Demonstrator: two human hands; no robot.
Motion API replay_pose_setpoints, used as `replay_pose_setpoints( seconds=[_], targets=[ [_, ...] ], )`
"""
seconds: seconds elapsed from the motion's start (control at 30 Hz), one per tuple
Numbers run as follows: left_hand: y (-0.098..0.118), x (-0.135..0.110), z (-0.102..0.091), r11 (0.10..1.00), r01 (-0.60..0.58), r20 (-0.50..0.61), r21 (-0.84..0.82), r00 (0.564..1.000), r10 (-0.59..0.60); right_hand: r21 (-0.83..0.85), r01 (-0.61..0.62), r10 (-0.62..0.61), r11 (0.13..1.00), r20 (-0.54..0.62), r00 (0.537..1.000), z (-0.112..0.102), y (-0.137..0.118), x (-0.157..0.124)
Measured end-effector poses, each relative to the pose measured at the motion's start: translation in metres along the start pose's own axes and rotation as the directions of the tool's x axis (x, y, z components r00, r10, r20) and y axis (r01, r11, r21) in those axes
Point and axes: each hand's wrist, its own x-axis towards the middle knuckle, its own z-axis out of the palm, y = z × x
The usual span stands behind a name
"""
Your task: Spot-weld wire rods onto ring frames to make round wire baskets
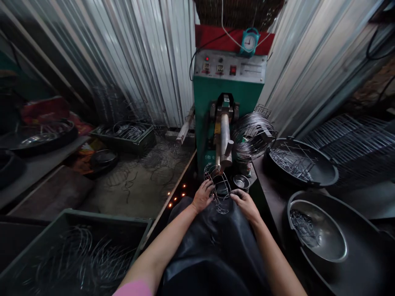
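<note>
My left hand (203,196) is closed on the left side of a small round wire frame (227,185) made of thin bent metal rods. With pinched fingers, my right hand (246,204) grips the frame's right side. The frame sits tilted above my dark apron (212,242), just under the thick metal arm (225,131) of a green spot welding machine (203,96). Its upper edge is by the copper-coloured tip at the arm's end; whether they touch cannot be made out. Several glowing sparks (175,199) show to the left of my left hand.
A small metal bowl (241,181) stands right of the frame, below a bundle of wire rings (254,135). Black pans with metal pieces (291,162) and a steel bowl (336,246) line the right. Green crates (74,213) with wire parts lie left, beside a wooden strip (165,205).
</note>
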Motion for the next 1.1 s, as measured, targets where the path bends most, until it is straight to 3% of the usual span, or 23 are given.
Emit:
replay_pose_setpoints(
  seconds=[0.13, 0.37, 0.57, 0.83, 1.1],
  targets=[
    [0.0, 0.0, -0.002, 0.998, 0.018, 0.012, -0.064, 1.0, -0.017, -0.015, 0.037, -0.037, 0.999, -0.005, 0.999, 0.002, -0.005, 0.0],
    [0.012, 0.008, -0.011, 0.969, 0.13, -0.043, -0.211, 0.989, -0.142, 0.001, 0.077, -0.076, 0.997, -0.045, 0.996, 0.014, -0.026, 0.029],
    [0.011, 0.014, -0.014, 0.92, 0.223, 0.004, -0.323, 0.972, -0.234, -0.006, 0.083, -0.084, 0.997, -0.059, 0.995, 0.017, -0.026, 0.047],
    [0.016, 0.015, -0.016, 0.9, 0.271, 0.031, -0.343, 0.96, -0.277, 0.063, -0.044, 0.038, 0.997, 0.091, 0.995, 0.003, -0.009, 0.018],
    [0.013, 0.015, -0.01, 0.917, 0.246, 0.005, -0.315, 0.966, -0.258, 0.034, -0.009, 0.005, 0.999, 0.11, 0.994, 0.0, -0.008, 0.017]
  ],
)
